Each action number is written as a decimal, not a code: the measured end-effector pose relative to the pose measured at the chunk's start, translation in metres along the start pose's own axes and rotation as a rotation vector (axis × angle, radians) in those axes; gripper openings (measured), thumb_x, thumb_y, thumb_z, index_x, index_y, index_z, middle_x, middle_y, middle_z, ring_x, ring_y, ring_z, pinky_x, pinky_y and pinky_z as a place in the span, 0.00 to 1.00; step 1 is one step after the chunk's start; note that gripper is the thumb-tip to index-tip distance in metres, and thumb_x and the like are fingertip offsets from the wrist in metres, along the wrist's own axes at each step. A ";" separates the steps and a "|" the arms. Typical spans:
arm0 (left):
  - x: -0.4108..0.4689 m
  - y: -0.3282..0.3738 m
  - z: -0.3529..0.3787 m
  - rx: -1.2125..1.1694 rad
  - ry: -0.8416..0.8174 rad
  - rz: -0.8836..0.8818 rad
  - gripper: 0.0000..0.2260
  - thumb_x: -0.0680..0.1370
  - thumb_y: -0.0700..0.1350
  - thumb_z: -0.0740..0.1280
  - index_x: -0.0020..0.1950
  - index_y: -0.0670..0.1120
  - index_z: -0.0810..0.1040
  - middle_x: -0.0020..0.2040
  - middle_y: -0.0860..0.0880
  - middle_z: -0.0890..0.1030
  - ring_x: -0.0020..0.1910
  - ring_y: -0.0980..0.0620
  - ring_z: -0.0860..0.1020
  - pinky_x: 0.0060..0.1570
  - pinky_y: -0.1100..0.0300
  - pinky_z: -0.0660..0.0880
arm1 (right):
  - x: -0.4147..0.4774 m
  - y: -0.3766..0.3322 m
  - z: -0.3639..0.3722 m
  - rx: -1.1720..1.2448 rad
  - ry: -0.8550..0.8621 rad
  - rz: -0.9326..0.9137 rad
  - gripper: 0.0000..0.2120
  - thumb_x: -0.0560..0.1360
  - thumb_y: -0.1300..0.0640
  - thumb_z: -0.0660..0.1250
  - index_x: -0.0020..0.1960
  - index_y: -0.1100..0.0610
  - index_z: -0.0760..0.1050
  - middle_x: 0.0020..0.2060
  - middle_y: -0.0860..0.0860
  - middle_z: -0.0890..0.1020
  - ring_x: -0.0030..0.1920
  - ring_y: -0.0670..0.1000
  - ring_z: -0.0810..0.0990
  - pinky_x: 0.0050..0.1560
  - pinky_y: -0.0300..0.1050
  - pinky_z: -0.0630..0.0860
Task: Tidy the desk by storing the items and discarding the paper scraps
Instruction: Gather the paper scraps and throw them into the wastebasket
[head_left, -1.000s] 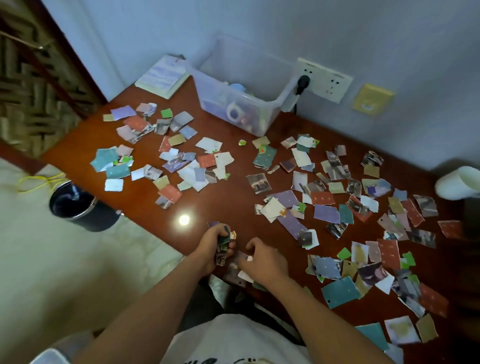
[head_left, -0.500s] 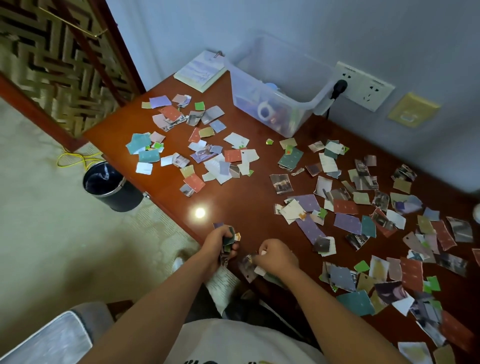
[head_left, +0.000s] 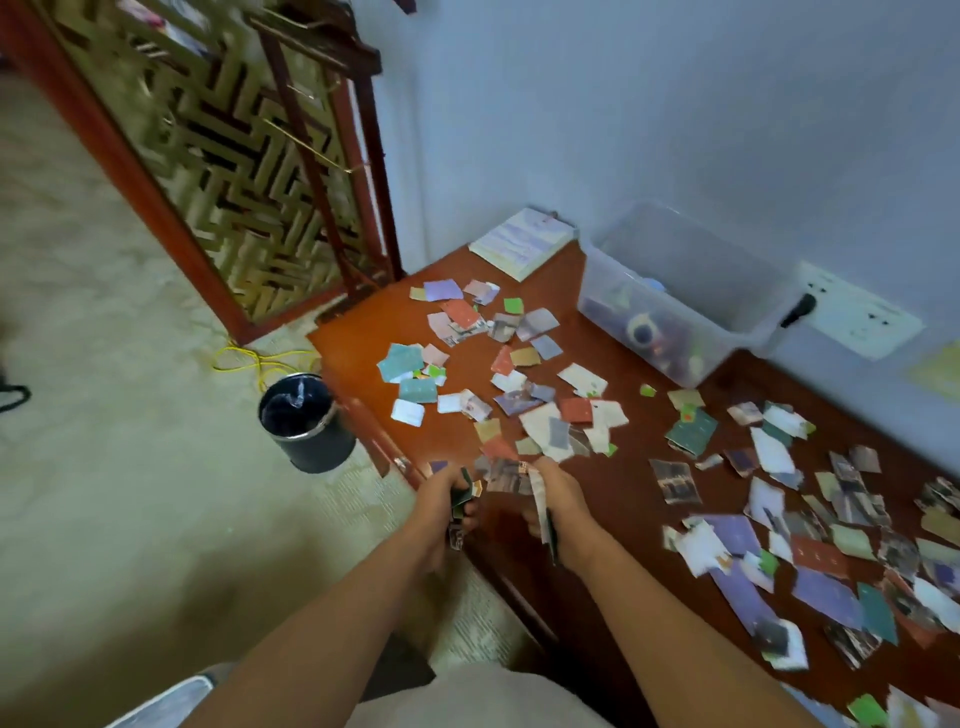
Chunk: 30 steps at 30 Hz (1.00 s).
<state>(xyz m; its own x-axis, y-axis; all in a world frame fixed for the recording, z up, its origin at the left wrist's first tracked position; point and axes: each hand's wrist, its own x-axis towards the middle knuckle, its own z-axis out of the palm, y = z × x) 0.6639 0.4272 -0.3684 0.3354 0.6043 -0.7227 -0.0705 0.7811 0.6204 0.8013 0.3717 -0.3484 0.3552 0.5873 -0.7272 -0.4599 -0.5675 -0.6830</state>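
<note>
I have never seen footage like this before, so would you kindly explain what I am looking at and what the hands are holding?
There is no machine here: a camera worn on a person's head looks forward and down at their two bare hands. The left hand is closed on a bunch of paper scraps, and the right hand grips more scraps. Many coloured paper scraps lie scattered over the wooden desk. At the back of the desk stand a clear storage bin and a notebook. On the floor, left of the desk, sits a dark waste bin.
</note>
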 end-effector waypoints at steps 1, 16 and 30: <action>0.002 0.014 -0.012 -0.023 0.013 0.019 0.10 0.73 0.35 0.53 0.34 0.45 0.62 0.24 0.48 0.65 0.24 0.52 0.62 0.21 0.67 0.57 | 0.005 -0.007 0.020 0.008 -0.009 -0.008 0.15 0.79 0.51 0.62 0.37 0.57 0.75 0.20 0.48 0.74 0.17 0.44 0.70 0.17 0.35 0.64; 0.039 0.202 -0.228 -0.167 0.204 0.151 0.09 0.74 0.34 0.53 0.35 0.44 0.62 0.26 0.48 0.66 0.23 0.53 0.63 0.20 0.65 0.58 | 0.065 -0.061 0.309 -0.139 -0.152 -0.035 0.11 0.74 0.53 0.61 0.35 0.56 0.73 0.27 0.51 0.74 0.29 0.51 0.71 0.31 0.42 0.68; 0.160 0.295 -0.329 -0.275 0.411 0.042 0.09 0.76 0.34 0.56 0.36 0.43 0.66 0.29 0.46 0.68 0.21 0.54 0.66 0.19 0.66 0.61 | 0.204 -0.085 0.466 -0.462 -0.168 -0.036 0.12 0.62 0.46 0.62 0.35 0.56 0.73 0.34 0.55 0.75 0.39 0.53 0.72 0.41 0.49 0.69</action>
<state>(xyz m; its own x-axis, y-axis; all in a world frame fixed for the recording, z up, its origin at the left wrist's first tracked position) 0.3872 0.8060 -0.4010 -0.0669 0.6049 -0.7935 -0.3400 0.7339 0.5881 0.5333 0.8089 -0.4066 0.2102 0.6745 -0.7077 -0.0278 -0.7195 -0.6939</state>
